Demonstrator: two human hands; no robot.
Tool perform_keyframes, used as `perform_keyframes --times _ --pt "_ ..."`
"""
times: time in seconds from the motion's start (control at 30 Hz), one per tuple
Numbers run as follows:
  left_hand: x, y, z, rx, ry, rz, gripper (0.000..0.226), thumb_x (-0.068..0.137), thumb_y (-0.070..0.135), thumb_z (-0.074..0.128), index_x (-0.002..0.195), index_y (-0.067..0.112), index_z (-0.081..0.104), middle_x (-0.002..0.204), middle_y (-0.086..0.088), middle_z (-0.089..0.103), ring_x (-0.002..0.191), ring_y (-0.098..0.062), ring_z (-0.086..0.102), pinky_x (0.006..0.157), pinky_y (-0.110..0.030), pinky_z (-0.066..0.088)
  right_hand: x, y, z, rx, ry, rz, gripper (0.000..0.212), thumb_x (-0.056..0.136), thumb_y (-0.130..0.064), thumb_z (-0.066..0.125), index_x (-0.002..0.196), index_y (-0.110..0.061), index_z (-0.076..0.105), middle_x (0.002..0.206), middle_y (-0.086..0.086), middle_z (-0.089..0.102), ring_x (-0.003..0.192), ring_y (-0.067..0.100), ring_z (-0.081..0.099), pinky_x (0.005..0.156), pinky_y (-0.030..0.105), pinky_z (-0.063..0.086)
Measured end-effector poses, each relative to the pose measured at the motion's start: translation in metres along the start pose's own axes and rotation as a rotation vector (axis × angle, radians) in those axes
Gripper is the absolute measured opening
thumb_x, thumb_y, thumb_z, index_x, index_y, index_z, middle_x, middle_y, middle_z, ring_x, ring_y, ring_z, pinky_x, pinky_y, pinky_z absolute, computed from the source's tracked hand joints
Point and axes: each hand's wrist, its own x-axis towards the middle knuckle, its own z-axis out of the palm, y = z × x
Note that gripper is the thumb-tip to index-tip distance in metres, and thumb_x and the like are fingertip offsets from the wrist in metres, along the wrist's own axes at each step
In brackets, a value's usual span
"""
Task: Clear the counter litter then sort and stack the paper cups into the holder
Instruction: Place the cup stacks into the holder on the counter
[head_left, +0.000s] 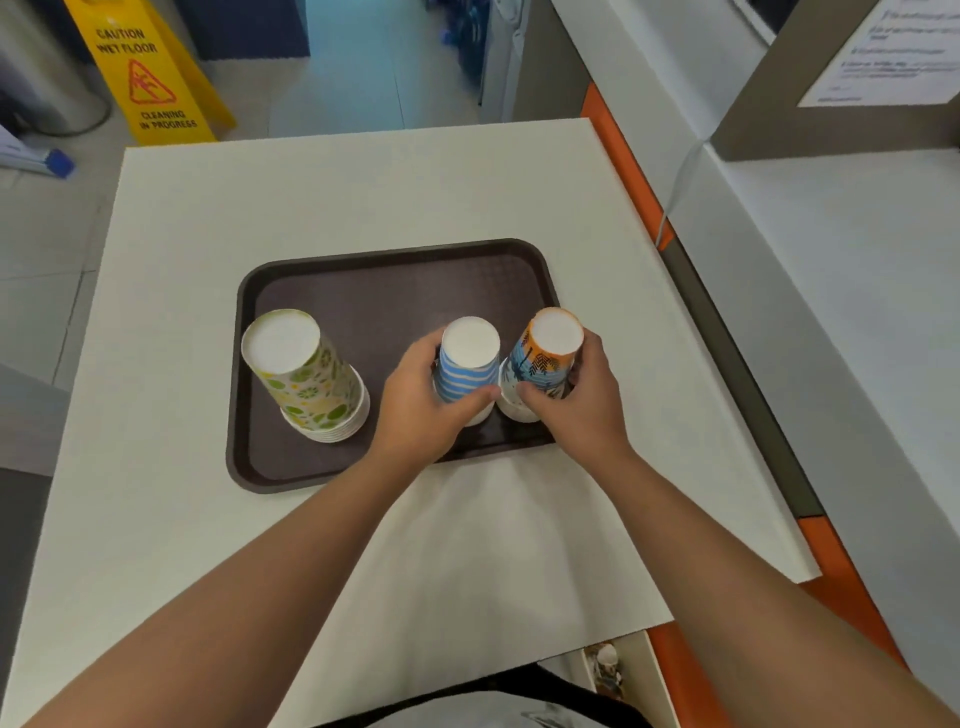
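We've got L hand (415, 405) gripping blue-striped paper cup stack (464, 366), R hand (576, 400) gripping orange-and-blue palm-print cup stack (543, 358), both upside down on dark brown plastic tray (395, 280) w/ lime-print cup stack (306, 376) on white tabletop (208, 208).

**Readable text: one floor sign**

A yellow floor sign (150, 73) stands on the floor beyond the far edge of the worktop. It reads "CAUTION WET FLOOR" above a red warning triangle, and "CLEANING IN PROGRESS" below it. A printed notice (893, 52) at the upper right carries lines of text too blurred to read.
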Motion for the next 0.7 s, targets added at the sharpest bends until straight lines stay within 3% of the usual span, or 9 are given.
perform_keyframes --times 0.1,0.33,0.5,0.6,0.7 --pt "0.002 -0.002 0.004 0.035 0.037 0.008 0.075 0.067 0.031 0.087 0.133 0.021 0.053 0.125 0.009 0.061 0.112 0.001 0.056 0.090 -0.007 0.043 0.007 0.008 -0.002 0.007 -0.068 -0.007 0.075 0.067 -0.023 0.085 0.130 -0.023 0.043 0.124 -0.007 0.057 0.114 0.008 0.057 0.092 0.020 0.047" --pt "0.007 -0.004 0.012 0.084 0.062 -0.013 0.076 0.065 0.032 0.089 0.131 0.021 0.054 0.121 0.013 0.059 0.106 0.004 0.053 0.082 0.004 0.037 0.019 0.019 -0.006 0.017 -0.134 -0.021 0.065 0.067 -0.030 0.086 0.123 -0.026 0.052 0.118 -0.008 0.064 0.107 0.006 0.061 0.092 0.026 0.053" --pt "0.014 -0.004 0.012 0.097 0.070 0.004 0.070 0.066 0.034 0.088 0.128 0.022 0.057 0.118 0.012 0.063 0.105 0.001 0.057 0.084 -0.004 0.040 0.023 0.022 -0.004 -0.030 -0.096 -0.028 0.063 0.067 -0.038 0.084 0.121 -0.026 0.054 0.116 -0.006 0.065 0.107 0.008 0.062 0.090 0.031 0.054" --pt "0.017 -0.003 0.011 0.106 0.076 0.008 0.066 0.065 0.036 0.088 0.123 0.023 0.061 0.113 0.014 0.066 0.102 0.003 0.059 0.083 -0.001 0.042 0.022 0.019 -0.002 -0.057 -0.048 -0.028 0.064 0.066 -0.040 0.084 0.121 -0.026 0.055 0.115 -0.007 0.065 0.105 0.008 0.062 0.088 0.028 0.054" --pt "0.020 -0.002 0.006 0.103 0.076 0.008 0.063 0.064 0.039 0.088 0.119 0.025 0.063 0.109 0.015 0.068 0.099 0.003 0.062 0.084 -0.010 0.048 0.022 0.014 -0.002 -0.055 -0.017 -0.006 0.060 0.067 -0.037 0.085 0.119 -0.024 0.058 0.110 -0.010 0.067 0.101 0.005 0.064 0.085 0.023 0.053"
